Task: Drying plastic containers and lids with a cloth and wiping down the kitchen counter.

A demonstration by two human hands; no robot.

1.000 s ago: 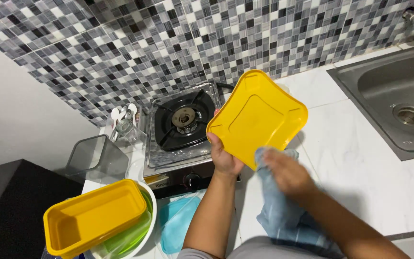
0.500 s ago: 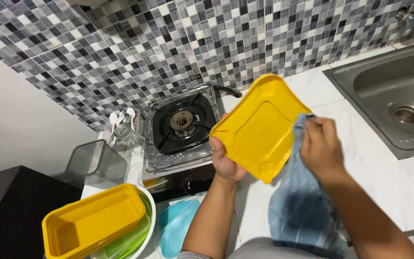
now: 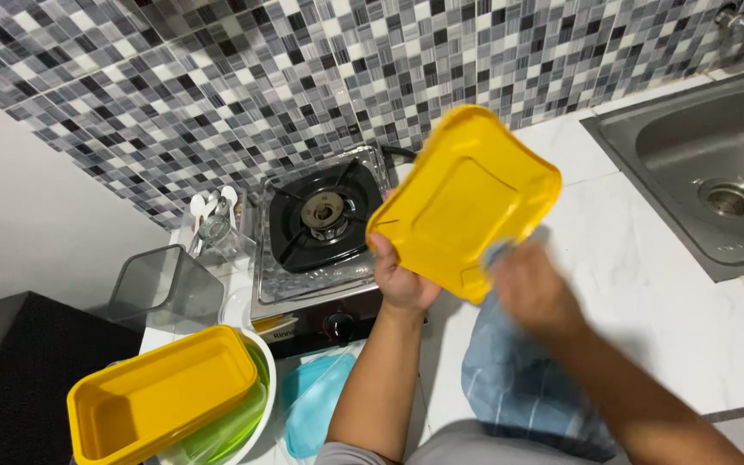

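Hands work over a white marble-look counter (image 3: 647,284) between a small gas stove and a steel sink. The left hand (image 3: 402,280) is closed on the lower left edge of a yellow lid (image 3: 462,202), thumb on its upper face and fingers out of sight behind it, holding it tilted up off the counter so that its recessed face is turned toward the wearer and can be reached. The lid hangs in the air above the seam between the single-burner stove (image 3: 320,228) and the bare counter, touching neither. The right hand (image 3: 531,288) is just below the lid's lower corner, curled around a blue-grey checked cloth (image 3: 518,379) that trails down toward the counter's near edge; the hand is blurred by motion, so how tightly it grips is hard to judge, though the cloth appears bunched in its palm and pressed at the lid's edge.

At the near left corner of the counter a yellow rectangular container (image 3: 161,396) lies mouth up in a white bowl (image 3: 260,405), on top of a green piece of plastic, stacked there out of the way. A pale blue lid (image 3: 316,400) lies flat beside the bowl, in front of the stove. Behind these stands a clear grey-tinted container (image 3: 165,288), and a glass with white spoons (image 3: 213,220) sits against the mosaic tile wall (image 3: 217,86). The sink (image 3: 708,172) fills the far right corner.
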